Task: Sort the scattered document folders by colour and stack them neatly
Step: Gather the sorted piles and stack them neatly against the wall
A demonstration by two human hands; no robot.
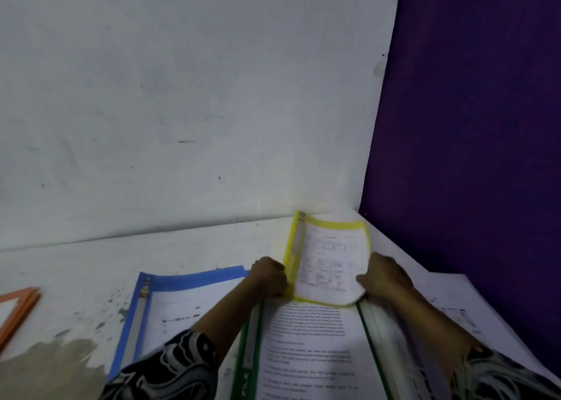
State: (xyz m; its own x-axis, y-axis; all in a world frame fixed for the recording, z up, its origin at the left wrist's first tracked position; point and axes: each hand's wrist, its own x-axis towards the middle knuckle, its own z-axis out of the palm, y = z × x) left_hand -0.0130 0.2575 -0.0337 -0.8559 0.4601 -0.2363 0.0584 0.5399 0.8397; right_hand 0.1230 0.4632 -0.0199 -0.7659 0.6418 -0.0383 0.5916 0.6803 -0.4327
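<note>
While the yellow folder (329, 257) is held at the far corner of the table (91, 263), its spine gripped by the curled left hand (270, 276) and its opposite edge by the right hand (384, 278), it is best squared and kept apart from the green folder (256, 339) and blue folder (188, 278).

Far folder (331, 257) back in the corner, near edge on top of near folder (309, 354), left hand (271, 276) at its L side, right hand (384, 278) at its R. Left folder (182, 305) just L of near folder; edge folder (18, 311) far L, papers (455, 302) on R.
</note>
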